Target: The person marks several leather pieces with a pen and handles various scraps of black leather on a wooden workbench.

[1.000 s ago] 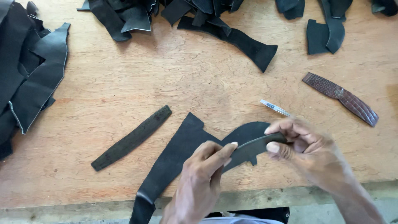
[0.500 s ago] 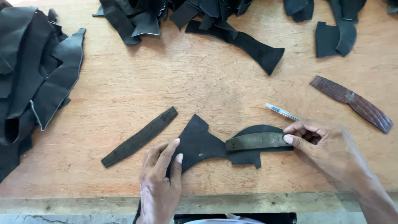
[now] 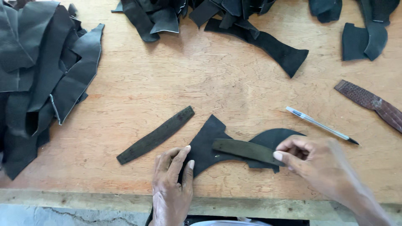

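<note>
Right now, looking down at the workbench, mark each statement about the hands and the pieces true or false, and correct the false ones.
1. The right hand pinches one end of a narrow strip lying across the black curved piece. True.
2. The left hand holds the pen. False: the pen lies loose on the wooden table, and the left hand presses the black curved piece.
3. A second narrow strip lies on the table left of the black piece. True.
4. The brown textured piece sits under the left hand. False: it lies far right, untouched.
</note>
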